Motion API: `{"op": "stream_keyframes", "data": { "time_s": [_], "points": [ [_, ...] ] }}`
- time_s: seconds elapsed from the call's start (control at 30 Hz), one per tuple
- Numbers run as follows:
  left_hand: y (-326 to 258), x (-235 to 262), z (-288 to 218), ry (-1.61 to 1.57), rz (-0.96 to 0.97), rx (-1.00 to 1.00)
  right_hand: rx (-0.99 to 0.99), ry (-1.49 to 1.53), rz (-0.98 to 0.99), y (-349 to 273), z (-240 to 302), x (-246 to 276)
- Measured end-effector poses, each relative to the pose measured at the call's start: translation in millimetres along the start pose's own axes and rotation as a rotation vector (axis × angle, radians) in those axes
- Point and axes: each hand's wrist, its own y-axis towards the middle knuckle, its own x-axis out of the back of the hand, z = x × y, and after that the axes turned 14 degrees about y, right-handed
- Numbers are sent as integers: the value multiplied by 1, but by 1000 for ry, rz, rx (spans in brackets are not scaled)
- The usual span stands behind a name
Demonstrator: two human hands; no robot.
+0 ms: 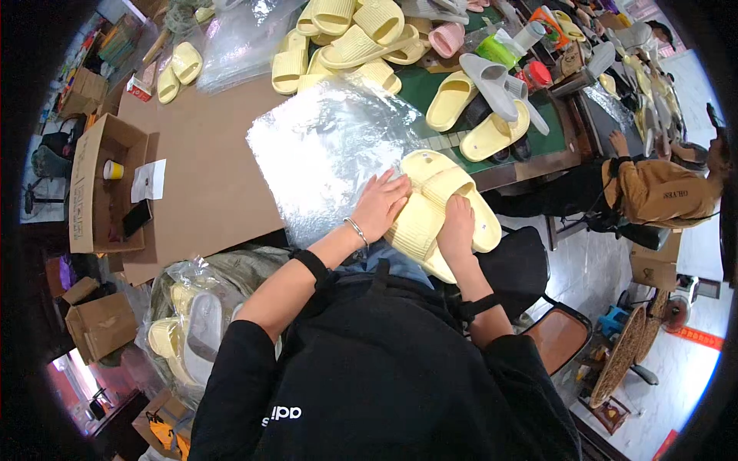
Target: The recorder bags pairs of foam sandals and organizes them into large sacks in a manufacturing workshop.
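1. the right grip (458, 230) has its fingers bent in on the pair of yellow slippers (416, 223), low on their near side. it looks like it is pinching the two together, but i can't tell where the tips go underneath.
2. the left grip (382, 206) lies with its fingers close together, touching the left side of the pair. it looks more like a push than a pinch.
3. the two slippers sit side by side and slanted, in front of the person's tummy, by the near side of the desk (207, 177). if the right grip gets loose, one slipper could slip away from the other and drop to the lap or the floor.
4. just past the left grip is a thin, shiny clear plastic sheet (323, 146). it is slick and wrinkly, so a slipper's edge could catch it, crease it or drag it along.
5. farther out, a heap of yellow slippers (357, 44) sits at the far side. they lean on each other, so a bump could make some slide down.
6. on the right, a gray slipper (490, 84) rests across yellow ones on a green mat (547, 147). an elbow swung that way could knock it over.
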Motion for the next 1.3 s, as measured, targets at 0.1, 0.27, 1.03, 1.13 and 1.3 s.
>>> {"op": "stream_keyframes", "data": {
  "time_s": [0.1, 0.27, 1.03, 1.13, 1.3],
  "points": [
    [5, 10, -15, -56, 57, 15, 193, 23, 36, 4, 1, 5],
    [9, 17, -14, -73, 4, 27, 142, -31, -54, 17, -13, 14],
    [-17, 40, -113, -339, -46, -8, 119, -49, 58, 130, 39, -57],
    [-25, 51, -100, -425, -49, 53, 30, 6, 176, 144, 58, -67],
    [-33, 53, -41, -300, -190, 279, 295, 94, 47, 122, 38, -111]
  ]
}}
